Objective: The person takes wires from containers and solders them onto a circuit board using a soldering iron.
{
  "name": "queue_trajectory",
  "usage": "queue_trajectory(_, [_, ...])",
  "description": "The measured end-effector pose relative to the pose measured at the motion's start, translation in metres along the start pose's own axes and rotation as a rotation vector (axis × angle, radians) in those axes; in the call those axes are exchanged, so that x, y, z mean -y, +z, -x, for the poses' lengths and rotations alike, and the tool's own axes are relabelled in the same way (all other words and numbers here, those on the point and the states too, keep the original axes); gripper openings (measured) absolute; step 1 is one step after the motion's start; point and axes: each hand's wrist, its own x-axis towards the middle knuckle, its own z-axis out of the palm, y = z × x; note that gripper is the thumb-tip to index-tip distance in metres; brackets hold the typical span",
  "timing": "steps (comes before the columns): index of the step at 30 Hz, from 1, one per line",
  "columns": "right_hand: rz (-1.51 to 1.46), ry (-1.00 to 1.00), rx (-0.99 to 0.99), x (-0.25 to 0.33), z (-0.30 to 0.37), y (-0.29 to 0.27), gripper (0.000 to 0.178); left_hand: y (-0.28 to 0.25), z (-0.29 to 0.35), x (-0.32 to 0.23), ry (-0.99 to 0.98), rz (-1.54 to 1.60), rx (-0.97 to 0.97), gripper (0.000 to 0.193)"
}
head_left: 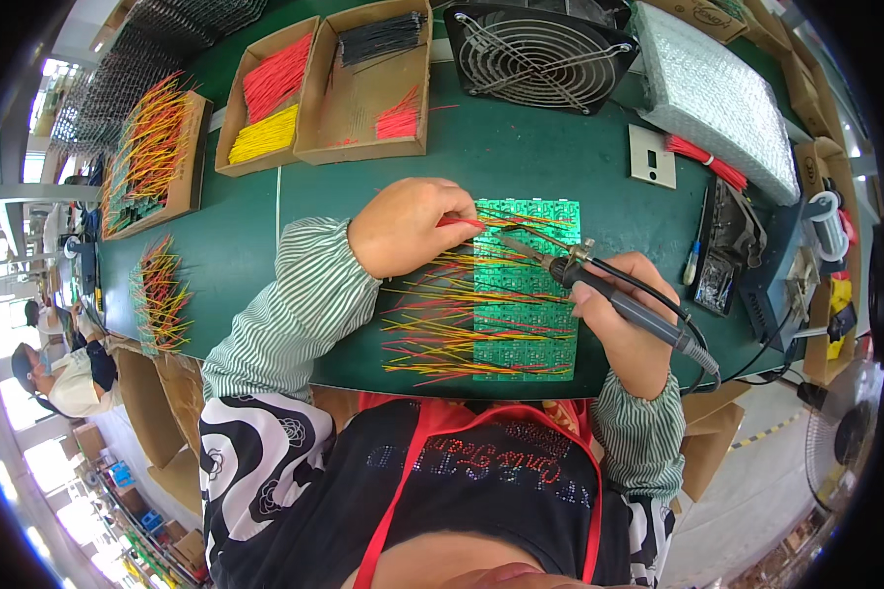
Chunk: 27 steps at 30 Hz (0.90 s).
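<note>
My left hand [403, 228] is closed at the upper left edge of a green circuit board panel [526, 365], pinching a red wire [460, 223] over it. My right hand [627, 319] grips a soldering iron [631, 306] with a thin black tube clamped along it. The iron's tip points left at the panel's upper part, close to the fingers of my left hand. Rows of yellow, red and black wires [427, 329] lie across the panel and stick out past its left side. Whether the tip touches the board is too small to tell.
Cardboard trays of red and yellow wires [265, 134] and black wires [380, 39] stand at the back. Wired boards [162, 294] lie at the left. A fan [540, 54], a bubble-wrapped stack [722, 98], a black tray [722, 275] and a solder spool [828, 226] are beyond and right.
</note>
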Motion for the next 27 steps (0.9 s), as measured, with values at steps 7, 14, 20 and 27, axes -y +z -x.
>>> queue_trajectory(7, [0.014, 0.007, -0.003, -0.006, -0.004, 0.003, 0.017, -0.002, -0.003, 0.0, -0.013, 0.0, 0.025, 0.019])
queue_trajectory(14, [0.076, 0.011, -0.001, -0.004, -0.005, 0.003, 0.017, -0.003, -0.006, 0.0, -0.032, 0.011, 0.039, 0.019])
queue_trajectory(20, [0.017, -0.014, -0.039, -0.001, -0.002, -0.004, 0.018, -0.005, -0.008, 0.002, -0.064, 0.037, 0.088, 0.02])
queue_trajectory(27, [0.016, -0.034, -0.048, 0.002, 0.006, -0.013, 0.016, -0.003, -0.005, 0.0, 0.006, -0.05, 0.048, 0.018])
